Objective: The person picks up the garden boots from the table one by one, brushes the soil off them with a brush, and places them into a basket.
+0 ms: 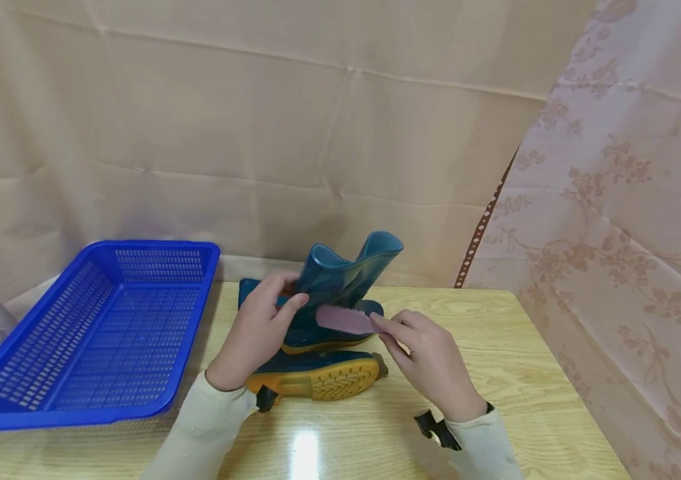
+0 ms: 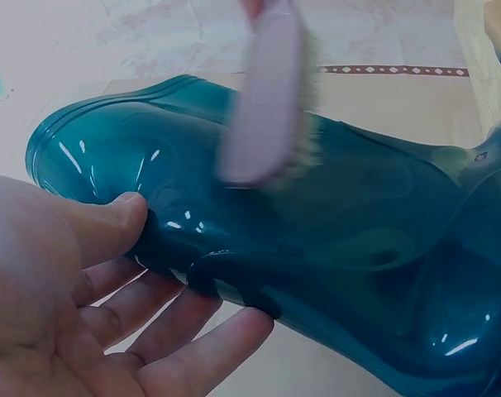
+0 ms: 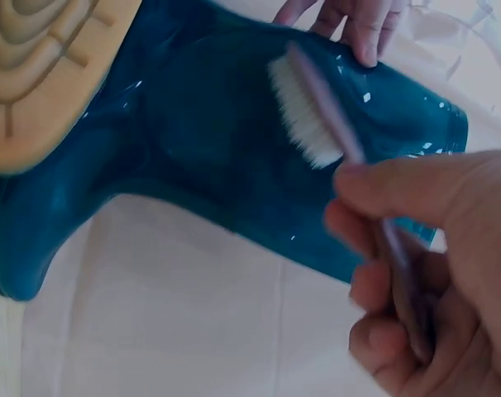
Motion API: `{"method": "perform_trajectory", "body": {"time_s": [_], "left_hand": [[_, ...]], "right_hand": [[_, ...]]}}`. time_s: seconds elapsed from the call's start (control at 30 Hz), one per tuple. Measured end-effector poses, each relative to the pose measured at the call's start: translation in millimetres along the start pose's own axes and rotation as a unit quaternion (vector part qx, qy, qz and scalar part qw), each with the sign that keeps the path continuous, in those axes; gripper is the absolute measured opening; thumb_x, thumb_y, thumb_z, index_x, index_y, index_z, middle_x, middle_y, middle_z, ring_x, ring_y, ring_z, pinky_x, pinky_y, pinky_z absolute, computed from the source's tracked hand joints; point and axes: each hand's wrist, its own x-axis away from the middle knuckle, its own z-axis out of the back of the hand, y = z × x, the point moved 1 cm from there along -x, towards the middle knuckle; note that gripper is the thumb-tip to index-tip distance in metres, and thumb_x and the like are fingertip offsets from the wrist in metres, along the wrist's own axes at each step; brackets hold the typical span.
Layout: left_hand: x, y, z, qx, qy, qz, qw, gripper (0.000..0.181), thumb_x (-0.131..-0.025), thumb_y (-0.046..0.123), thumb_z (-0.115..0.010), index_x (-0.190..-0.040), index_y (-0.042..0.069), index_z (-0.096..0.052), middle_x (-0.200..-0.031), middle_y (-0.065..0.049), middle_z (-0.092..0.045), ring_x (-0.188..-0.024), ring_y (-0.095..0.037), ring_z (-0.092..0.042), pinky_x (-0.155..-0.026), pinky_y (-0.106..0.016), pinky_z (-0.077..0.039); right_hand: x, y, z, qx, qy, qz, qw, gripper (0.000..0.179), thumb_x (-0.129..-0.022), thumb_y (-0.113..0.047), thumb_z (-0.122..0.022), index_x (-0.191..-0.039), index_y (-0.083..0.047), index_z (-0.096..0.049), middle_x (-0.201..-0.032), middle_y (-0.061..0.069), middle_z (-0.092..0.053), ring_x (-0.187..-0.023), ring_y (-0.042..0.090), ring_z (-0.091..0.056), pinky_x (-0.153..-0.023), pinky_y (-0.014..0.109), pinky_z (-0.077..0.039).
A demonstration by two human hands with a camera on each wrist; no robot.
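A teal rubber boot stands on the table with its shaft tilted. My left hand holds the shaft near the top, thumb on one face and fingers along the lower edge, as the left wrist view shows on the glossy boot. In my right hand is a pale purple brush, gripped by its handle. The brush's white bristles face the shaft in the right wrist view. A second boot lies on its side in front, its yellow sole facing me.
A blue plastic basket with perforated sides stands at the left. The wooden table ends at the right beside a floral curtain. A beige cloth hangs behind the table.
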Motion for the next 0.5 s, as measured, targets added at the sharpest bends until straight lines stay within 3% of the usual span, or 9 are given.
{"method": "perform_trajectory", "body": {"time_s": [0.1, 0.17, 0.37, 0.5], "left_hand": [[0.1, 0.2, -0.5, 0.001, -0.002, -0.001, 1.0000, 0.027, -0.106, 0.026, -0.062, -0.131, 0.018, -0.062, -0.119, 0.000, -0.064, -0.108, -0.019, -0.061, -0.081, -0.041, -0.052], [0.0, 0.0, -0.9, 0.002, -0.002, -0.002, 1.0000, 0.026, -0.106, 0.026, -0.062, -0.131, 0.019, -0.062, -0.119, 0.000, -0.064, -0.108, -0.019, -0.061, -0.081, -0.041, -0.052], [-0.5, -1.4, -1.0, 0.001, 0.002, -0.006, 1.0000, 0.026, -0.106, 0.026, -0.062, -0.130, 0.018, -0.062, -0.118, -0.001, -0.065, -0.107, -0.019, -0.061, -0.081, -0.041, -0.052], [-0.5, -1.2, -1.0, 0.005, -0.003, -0.009, 0.9999, 0.025, -0.106, 0.026, -0.061, -0.130, 0.018, -0.062, -0.118, -0.001, -0.065, -0.107, -0.019, -0.061, -0.081, -0.041, -0.052]], "right_hand": [[-0.4, -1.5, 0.6, -0.028, 0.006, 0.021, 0.9994, 0.037, -0.086, -0.004, -0.083, -0.121, -0.014, -0.078, -0.086, -0.007, -0.065, -0.074, 0.006, -0.051, -0.058, 0.020, -0.044], [-0.5, -1.0, 0.5, -0.030, 0.008, 0.015, 0.9994, 0.036, -0.086, -0.004, -0.083, -0.120, -0.015, -0.079, -0.086, -0.008, -0.065, -0.074, 0.006, -0.051, -0.058, 0.020, -0.043], [1.7, 3.1, 0.3, 0.005, -0.015, -0.061, 0.9980, 0.033, -0.087, -0.006, -0.084, -0.119, -0.014, -0.079, -0.082, -0.008, -0.064, -0.065, 0.005, -0.047, -0.054, 0.020, -0.040], [3.3, 4.5, -0.6, 0.022, -0.038, -0.083, 0.9956, 0.032, -0.088, -0.008, -0.083, -0.119, -0.013, -0.078, -0.083, -0.007, -0.065, -0.063, 0.003, -0.044, -0.053, 0.021, -0.039]]}}
